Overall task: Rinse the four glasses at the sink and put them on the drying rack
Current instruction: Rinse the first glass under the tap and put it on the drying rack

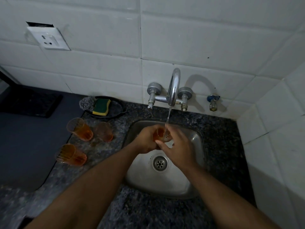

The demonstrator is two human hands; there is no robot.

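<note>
- Speckled worktop (219, 129) surrounds the sink (194, 162) at frame centre.
- Left hand (146, 139) grips the glass (159, 133) under the tap stream (168, 116); right hand (176, 146), fingers fairly straight, touches it.
- Best to rotate the glass so the water reaches every side.

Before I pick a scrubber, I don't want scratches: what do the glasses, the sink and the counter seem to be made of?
Orange glasses, like the one on the counter: see-through tinted walls; glass or clear plastic, can't tell which.
Sink: likely stainless steel, from its dull grey brushed sheen.
Counter: looks like polished granite, dark with pale speckles.
</note>
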